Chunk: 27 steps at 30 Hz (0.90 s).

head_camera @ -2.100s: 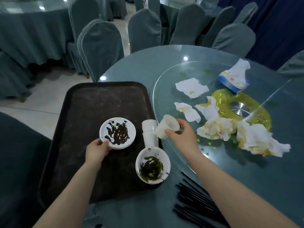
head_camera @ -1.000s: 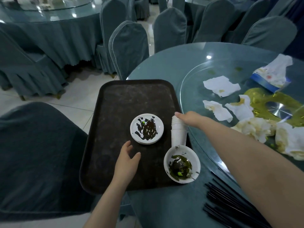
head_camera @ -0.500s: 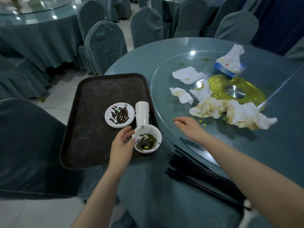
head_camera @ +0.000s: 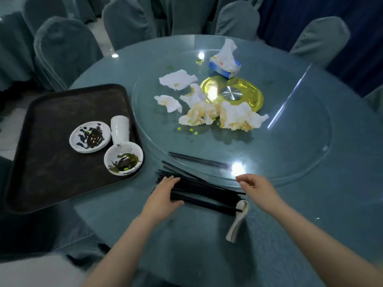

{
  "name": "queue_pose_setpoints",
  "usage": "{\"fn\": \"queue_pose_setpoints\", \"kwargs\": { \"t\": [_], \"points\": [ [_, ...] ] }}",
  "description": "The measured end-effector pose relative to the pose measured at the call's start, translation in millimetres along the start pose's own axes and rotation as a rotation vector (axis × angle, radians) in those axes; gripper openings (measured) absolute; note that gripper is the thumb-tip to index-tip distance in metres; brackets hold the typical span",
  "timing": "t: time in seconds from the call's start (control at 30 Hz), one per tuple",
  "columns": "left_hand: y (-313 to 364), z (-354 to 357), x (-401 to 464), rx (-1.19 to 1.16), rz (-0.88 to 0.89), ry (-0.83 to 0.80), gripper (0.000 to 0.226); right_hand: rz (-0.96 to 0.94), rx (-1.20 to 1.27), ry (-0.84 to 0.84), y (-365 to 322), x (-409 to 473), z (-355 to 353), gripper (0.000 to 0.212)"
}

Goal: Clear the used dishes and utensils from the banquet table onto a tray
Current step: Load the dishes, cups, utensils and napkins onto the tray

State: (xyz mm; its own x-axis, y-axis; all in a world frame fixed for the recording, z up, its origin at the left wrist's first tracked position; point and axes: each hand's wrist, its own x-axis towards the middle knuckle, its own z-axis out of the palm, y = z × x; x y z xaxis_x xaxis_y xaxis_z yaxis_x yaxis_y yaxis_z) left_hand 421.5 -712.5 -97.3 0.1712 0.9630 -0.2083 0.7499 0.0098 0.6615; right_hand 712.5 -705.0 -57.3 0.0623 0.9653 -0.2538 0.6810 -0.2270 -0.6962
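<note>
Since half a second ago our left hand (head_camera: 163, 196) has left the bowl on the tray and come to the near end of the black chopsticks (head_camera: 205, 194), while our right hand (head_camera: 258, 188) has drawn back to their other end. The left fingers (head_camera: 173, 180) lie over the bundle with the thumb curling under it; the right fingers hang loosely curled just above the sticks, holding nothing. The chopsticks lie on the surface (head_camera: 310, 204) at its near edge, long axis running left to right, with one pair (head_camera: 196, 159) apart on the glass turntable (head_camera: 290, 141). A white spoon (head_camera: 238, 220) lies touching their right end. On the dark tray (head_camera: 51, 172) to the left sit a soiled plate (head_camera: 89, 136), stacked cups (head_camera: 119, 128) and a soiled bowl (head_camera: 123, 160). Crumpled napkins (head_camera: 217, 112) and a tissue box (head_camera: 224, 63) rest on the turntable; we can read no writing.
</note>
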Motion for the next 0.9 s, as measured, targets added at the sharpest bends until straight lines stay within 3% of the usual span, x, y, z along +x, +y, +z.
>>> {"fn": "queue_pose_setpoints", "kwargs": {
  "t": [0.1, 0.23, 0.33, 0.43, 0.77, 0.83, 0.9],
  "points": [
    [-6.1, 16.5, 15.1, 0.394, 0.047, -0.144, 0.097, 0.073, -0.151, 0.065, 17.7, -16.2, -3.0, 0.004],
    [-6.7, 24.9, 35.9, 0.655, 0.127, -0.192, 0.113, 0.302, -0.21, -0.022, 36.4, -33.8, 12.7, 0.045],
    [-5.7, 31.1, 50.8, 0.767, 0.239, -0.237, 0.114, 0.347, -0.16, -0.075, 41.1, -43.5, 34.2, 0.07],
    [-8.0, 36.6, 59.9, 0.769, 0.342, -0.239, 0.106, 0.331, -0.153, -0.034, 41.4, -48.1, 52.8, 0.073],
    [-1.4, 42.5, 39.2, 0.786, 0.486, -0.061, 0.058, 0.425, -0.24, 0.089, 60.2, -52.0, 49.0, 0.042],
    [5.8, 43.4, 35.3, 0.835, 0.549, -0.052, 0.051, 0.438, -0.241, 0.097, 62.7, -52.9, 46.4, 0.042],
    [13.2, 46.4, 33.9, 0.857, 0.504, -0.138, 0.044, 0.444, -0.245, 0.091, 62.7, -53.3, 44.2, 0.042]
  ]
}}
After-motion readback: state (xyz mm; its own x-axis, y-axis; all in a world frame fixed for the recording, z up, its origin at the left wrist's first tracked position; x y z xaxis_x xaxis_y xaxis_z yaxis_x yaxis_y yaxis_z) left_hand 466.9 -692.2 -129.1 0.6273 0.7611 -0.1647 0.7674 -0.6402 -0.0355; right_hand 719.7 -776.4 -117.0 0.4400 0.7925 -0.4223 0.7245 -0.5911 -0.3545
